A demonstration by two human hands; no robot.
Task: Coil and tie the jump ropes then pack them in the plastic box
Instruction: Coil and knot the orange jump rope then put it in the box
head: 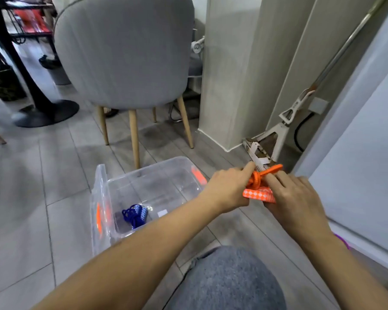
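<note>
An orange jump rope point(257, 183) is bundled between my hands, with orange-and-white patterned handles at the bottom and a knot of cord on top. My left hand point(227, 189) pinches the knot from the left. My right hand point(293, 195) grips the bundle from the right, and a loop of cord sticks out above its fingers. Left of my hands, a clear plastic box point(103, 198) with orange latches stands open on the floor. A coiled blue jump rope point(134, 215) lies inside it near the front left.
A grey upholstered chair point(126, 54) on wooden legs stands just behind the box. A mop point(278, 130) leans against the wall corner at the right. A black table base point(45, 110) sits at the far left. My knee point(229, 280) is at the bottom of the view.
</note>
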